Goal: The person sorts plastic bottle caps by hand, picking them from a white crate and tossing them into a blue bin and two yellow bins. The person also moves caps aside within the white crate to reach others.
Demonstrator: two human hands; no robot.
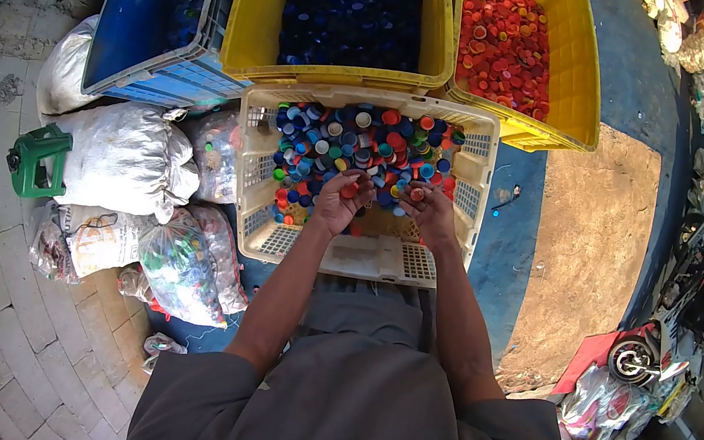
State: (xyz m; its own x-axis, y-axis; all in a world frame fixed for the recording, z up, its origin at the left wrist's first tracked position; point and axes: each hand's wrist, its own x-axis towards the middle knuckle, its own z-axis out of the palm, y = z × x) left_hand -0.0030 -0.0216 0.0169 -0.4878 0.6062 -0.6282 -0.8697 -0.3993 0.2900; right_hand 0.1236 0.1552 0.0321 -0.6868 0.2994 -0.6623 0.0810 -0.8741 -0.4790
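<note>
From the crate (354,262), holding caps (337,137), one bin (149,4) stood at ten o'clock, a second bin (258,7) at twelve, a third bin (578,72) between one and two; a sack (113,159) lay at nine, a bag (185,256) at eight.

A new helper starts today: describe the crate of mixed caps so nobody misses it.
Find the big yellow crate of dark blue caps, top centre. Below it in view, the off-white crate sits under the left hand and right hand. Among the crates, it alone is pale, and its mixed caps include red, blue, green and white.
</note>
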